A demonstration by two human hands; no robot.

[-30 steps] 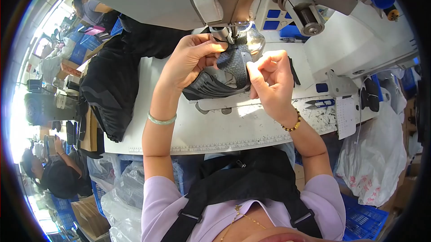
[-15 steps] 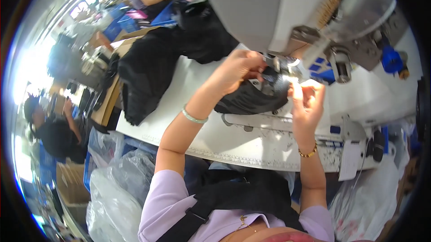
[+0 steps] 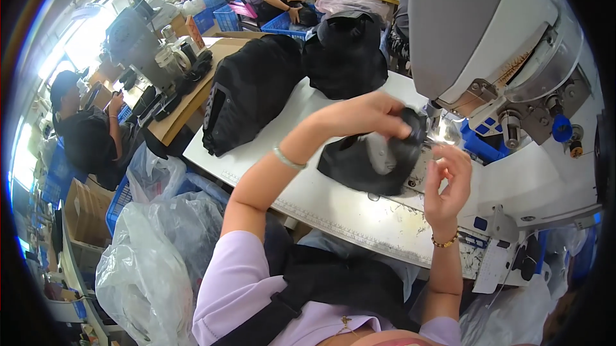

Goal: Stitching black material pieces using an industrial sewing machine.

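Observation:
A black, rounded, cap-like fabric piece with a pale grey inside patch lies tilted on the white sewing table, blurred by motion. My left hand reaches over from the left and grips its upper edge between thumb and fingers, just left of the sewing machine's lit needle area. My right hand is raised right of the piece, apart from it, below the needle area. Its fingers are curled toward the thumb in a pinch. Whatever they hold, if anything, is too small to make out.
Two black bundles of stacked fabric pieces stand at the table's far left. A ruler strip runs along the near edge. A blue box sits behind the needle. Clear plastic bags hang at left. Co-workers sit beyond.
The view has shifted, so the machine and bundles appear differently placed. The fabric piece has come away from the needle, turned in my left hand. My right hand has drawn back from the needle.

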